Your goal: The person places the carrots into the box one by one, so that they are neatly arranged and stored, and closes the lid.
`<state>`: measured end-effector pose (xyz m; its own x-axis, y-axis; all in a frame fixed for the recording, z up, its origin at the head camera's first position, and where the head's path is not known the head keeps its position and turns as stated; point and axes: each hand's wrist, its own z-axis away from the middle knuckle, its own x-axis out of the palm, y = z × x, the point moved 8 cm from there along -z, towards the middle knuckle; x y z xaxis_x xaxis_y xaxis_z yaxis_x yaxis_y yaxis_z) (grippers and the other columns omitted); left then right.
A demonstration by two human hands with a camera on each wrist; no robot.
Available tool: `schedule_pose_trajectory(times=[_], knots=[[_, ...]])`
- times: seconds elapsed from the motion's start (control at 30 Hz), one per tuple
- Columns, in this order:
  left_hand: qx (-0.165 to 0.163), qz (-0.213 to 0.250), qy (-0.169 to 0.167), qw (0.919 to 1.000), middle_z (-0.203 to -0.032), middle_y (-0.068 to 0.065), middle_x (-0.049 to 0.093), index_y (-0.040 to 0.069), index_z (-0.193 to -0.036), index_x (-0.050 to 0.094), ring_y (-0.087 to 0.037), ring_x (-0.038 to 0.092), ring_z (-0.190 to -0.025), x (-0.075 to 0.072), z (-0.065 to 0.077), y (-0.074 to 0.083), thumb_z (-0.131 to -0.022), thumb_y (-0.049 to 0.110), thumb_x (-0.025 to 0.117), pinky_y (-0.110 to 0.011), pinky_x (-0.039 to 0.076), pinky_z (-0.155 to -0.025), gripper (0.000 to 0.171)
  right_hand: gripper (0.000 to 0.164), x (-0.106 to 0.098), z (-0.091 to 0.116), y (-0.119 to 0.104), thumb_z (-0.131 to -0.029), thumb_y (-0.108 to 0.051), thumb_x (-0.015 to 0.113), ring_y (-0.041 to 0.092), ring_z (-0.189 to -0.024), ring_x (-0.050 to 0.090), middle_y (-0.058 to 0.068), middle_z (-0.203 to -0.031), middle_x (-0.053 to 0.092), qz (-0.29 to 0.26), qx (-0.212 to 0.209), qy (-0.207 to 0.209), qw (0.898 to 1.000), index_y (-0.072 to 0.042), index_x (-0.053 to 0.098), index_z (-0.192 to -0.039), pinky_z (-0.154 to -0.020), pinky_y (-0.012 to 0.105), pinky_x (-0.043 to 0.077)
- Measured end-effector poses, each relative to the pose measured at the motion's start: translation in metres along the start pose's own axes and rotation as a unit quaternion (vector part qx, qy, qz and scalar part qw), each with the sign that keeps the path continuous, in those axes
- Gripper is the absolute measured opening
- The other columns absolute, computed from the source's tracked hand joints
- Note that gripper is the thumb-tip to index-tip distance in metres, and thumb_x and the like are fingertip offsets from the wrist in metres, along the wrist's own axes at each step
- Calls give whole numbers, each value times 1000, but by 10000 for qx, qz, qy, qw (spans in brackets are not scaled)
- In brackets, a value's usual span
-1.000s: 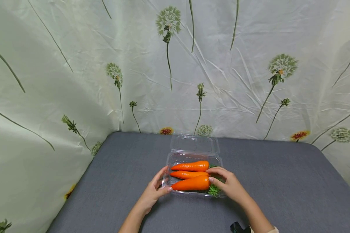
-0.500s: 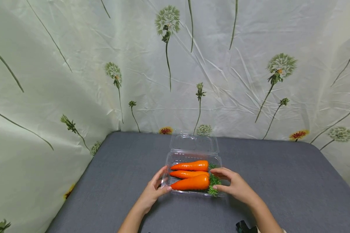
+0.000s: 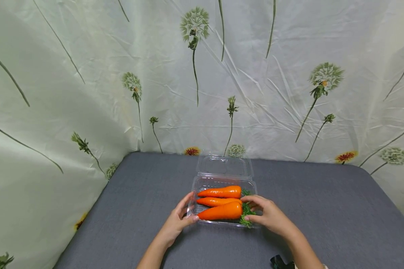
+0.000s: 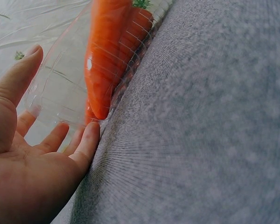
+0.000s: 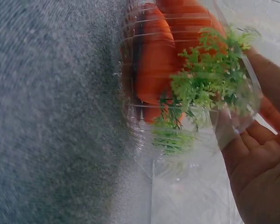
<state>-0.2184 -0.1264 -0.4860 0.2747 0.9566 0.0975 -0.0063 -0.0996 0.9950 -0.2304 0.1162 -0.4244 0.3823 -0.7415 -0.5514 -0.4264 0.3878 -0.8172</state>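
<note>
Three orange carrots with leafy green tops lie side by side in a clear plastic clamshell box point(image 3: 205, 223): a back carrot point(image 3: 220, 192), a middle carrot point(image 3: 215, 201) and a larger front carrot point(image 3: 221, 211). At the box's left end my left hand point(image 3: 176, 221) rests, its fingers against the outside wall and thumb spread apart near the front carrot's tip. My right hand point(image 3: 272, 215) reaches over the right end. Its thumb and fingers stand apart among the carrot leaves point(image 5: 205, 77); whether they press the leaves is unclear.
The box's clear lid point(image 3: 225, 166) stands open toward the back of the grey cloth-covered table point(image 3: 323, 209). A flower-printed curtain point(image 3: 256, 82) hangs behind and along the left. By my right forearm is a black object point(image 3: 280, 262), partly cut off.
My right hand has drawn back from the carrots' thick ends, then shifted slightly inward over the leaves, which show more. The left hand and box stay put.
</note>
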Motion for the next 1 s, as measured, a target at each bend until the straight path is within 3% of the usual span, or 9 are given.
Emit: schedule_pose_trajectory(times=[0.4, 0.73, 1.0], knots=[[-27, 53, -9, 10000, -144, -16, 22, 13, -141, 28, -37, 28, -123, 0, 1, 1, -80, 4, 66, -32, 40, -85, 72, 46, 5, -4, 0, -71, -16, 75, 11, -87, 55, -1, -106, 55, 640, -225, 253, 9974, -9, 55, -112, -73, 27, 47], [-60, 58, 10, 10000, -144, -16, 22, 14, -141, 28, -37, 28, -123, 0, 1, 1, -81, 3, 65, -33, 40, -85, 71, 40, 9, -6, -8, -70, -9, 76, 14, -88, 53, -3, -100, 53, 1086, -490, 218, 9926, -10, 52, -103, -74, 28, 45], [-59, 49, -7, 10000, -144, -16, 21, 14, -141, 28, -37, 28, -123, 1, 1, 1, -81, 3, 64, -33, 40, -85, 71, 40, 5, -5, -3, -77, -29, 70, 14, -91, 53, -3, -104, 54, 435, -30, 12, 9990, -12, 53, -108, -77, 31, 45]])
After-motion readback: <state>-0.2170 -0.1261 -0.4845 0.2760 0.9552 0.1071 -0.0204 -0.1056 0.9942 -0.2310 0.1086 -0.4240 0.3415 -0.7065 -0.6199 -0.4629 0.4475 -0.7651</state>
